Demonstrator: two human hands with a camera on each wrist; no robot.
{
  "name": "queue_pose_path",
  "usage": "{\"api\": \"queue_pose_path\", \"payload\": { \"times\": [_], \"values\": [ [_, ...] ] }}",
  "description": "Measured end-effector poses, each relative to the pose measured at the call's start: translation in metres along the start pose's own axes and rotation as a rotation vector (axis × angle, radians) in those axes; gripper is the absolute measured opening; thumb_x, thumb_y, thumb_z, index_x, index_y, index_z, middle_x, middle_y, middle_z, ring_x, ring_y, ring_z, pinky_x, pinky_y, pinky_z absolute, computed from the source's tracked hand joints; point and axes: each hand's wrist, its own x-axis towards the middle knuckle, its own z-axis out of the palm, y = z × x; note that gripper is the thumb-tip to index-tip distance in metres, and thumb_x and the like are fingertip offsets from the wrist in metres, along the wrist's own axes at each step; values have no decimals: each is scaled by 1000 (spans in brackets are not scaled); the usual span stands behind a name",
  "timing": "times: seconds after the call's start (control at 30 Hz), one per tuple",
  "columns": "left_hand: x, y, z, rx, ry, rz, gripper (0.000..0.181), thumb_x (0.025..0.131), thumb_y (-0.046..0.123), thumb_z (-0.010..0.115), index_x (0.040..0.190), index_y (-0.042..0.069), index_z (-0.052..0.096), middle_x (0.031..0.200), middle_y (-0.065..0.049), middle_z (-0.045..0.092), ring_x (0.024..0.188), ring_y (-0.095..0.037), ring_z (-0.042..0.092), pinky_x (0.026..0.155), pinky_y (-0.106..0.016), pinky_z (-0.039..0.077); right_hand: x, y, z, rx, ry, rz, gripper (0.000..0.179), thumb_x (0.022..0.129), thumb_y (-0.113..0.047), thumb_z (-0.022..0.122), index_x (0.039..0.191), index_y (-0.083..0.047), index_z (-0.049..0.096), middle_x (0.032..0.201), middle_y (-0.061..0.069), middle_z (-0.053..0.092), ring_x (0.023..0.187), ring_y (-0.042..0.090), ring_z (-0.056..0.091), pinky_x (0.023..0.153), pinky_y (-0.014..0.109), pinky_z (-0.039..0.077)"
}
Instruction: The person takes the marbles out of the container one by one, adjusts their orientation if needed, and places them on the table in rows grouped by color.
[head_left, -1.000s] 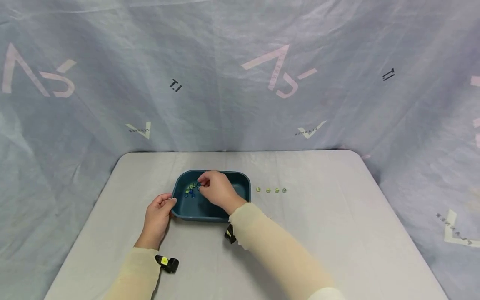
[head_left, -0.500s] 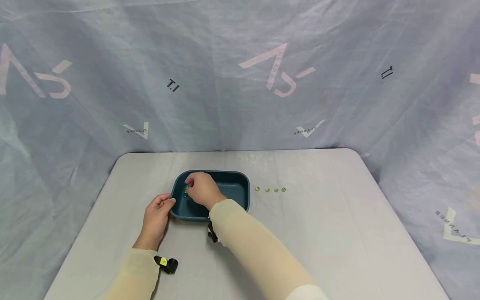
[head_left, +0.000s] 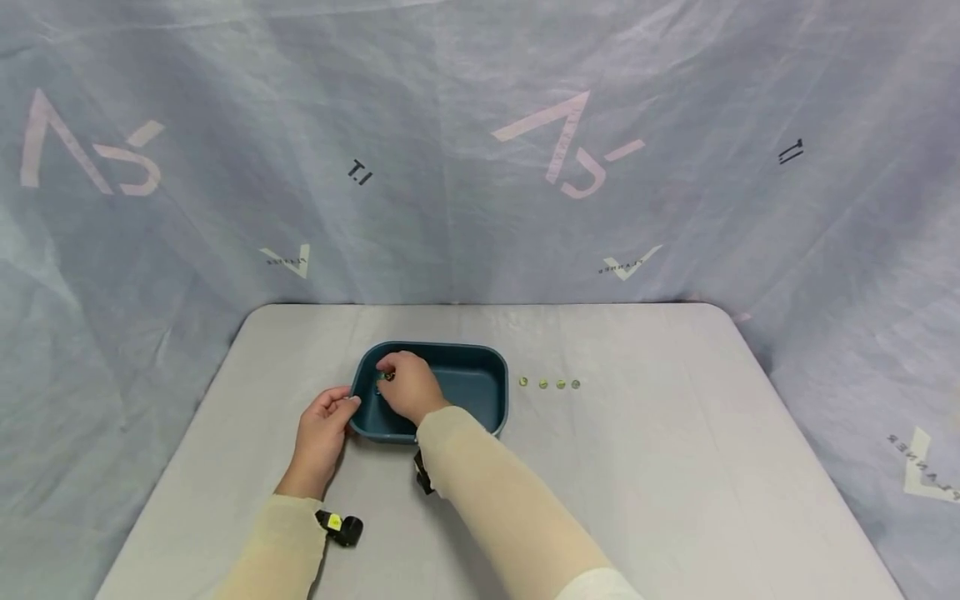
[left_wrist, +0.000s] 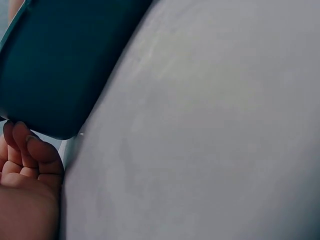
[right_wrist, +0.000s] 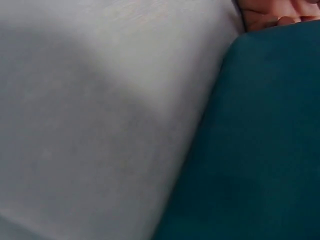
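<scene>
My left hand (head_left: 319,429) holds the left end of a dark teal tray (head_left: 468,392), thumb at the rim. In the left wrist view its fingers (left_wrist: 42,150) curl against the tray's outer wall. My right hand (head_left: 412,387) reaches down inside the tray at its left part, fingers bent over a group of small glass marbles. A few marbles (head_left: 389,376) show between thumb and forefinger; the others lie hidden beneath the hand. I cannot tell whether the right fingers pinch one. The right wrist view shows mostly the tray's outer side (right_wrist: 250,140).
Right of the tray, several yellowish and clear marbles (head_left: 543,383) lie in a row on the white-covered table (head_left: 675,467). A grey printed cloth (head_left: 450,208) hangs behind the table and at both sides.
My right hand has moved left within the tray and now covers most of the marbles that showed earlier. The left hand keeps its place at the tray's end. The row of marbles is unchanged.
</scene>
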Motion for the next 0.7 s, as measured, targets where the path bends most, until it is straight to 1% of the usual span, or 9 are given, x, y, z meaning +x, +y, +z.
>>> {"api": "queue_pose_path", "payload": {
  "times": [0.07,0.17,0.27,0.4,0.5,0.7],
  "values": [
    [0,1,-1,-2,4,1,32,101,19,66,125,-1,61,90,0,63,76,-10,56,68,-23,49,2,-2,1,-28,-29,-8,26,97,-18,73,124,-14,73,118,-2,68,99,9,63,87,26,53],
    [1,1,-1,-11,3,0,32,101,18,67,126,-2,61,90,-1,63,76,-11,56,67,-22,50,5,-2,0,-73,-75,-15,26,98,-17,72,123,-13,73,113,-2,68,94,9,62,84,27,53],
    [1,2,1,-16,-8,2,33,101,17,66,127,-3,60,92,-3,63,76,-11,56,68,-22,50,8,0,-1,-108,-93,-17,24,98,-15,71,121,-13,73,106,-2,69,89,9,60,82,28,53],
    [-1,3,2,-21,-13,6,33,101,17,67,127,-3,60,93,-5,63,76,-11,55,68,-23,49,11,3,0,-115,-102,-21,23,98,-15,71,121,-13,74,104,-3,68,88,9,59,82,28,53],
    [-1,3,2,-21,-10,7,33,101,17,67,126,-3,60,92,-5,62,76,-11,55,68,-23,49,13,4,3,-141,-115,-32,23,98,-15,70,121,-14,75,107,-4,69,91,9,60,85,27,53],
    [-1,1,-1,-11,-6,9,32,102,20,66,125,-1,61,92,-5,63,76,-12,56,68,-24,50,13,2,4,-222,-146,-41,24,98,-14,69,121,-14,75,116,-2,68,104,11,62,94,28,51]
  ]
}}
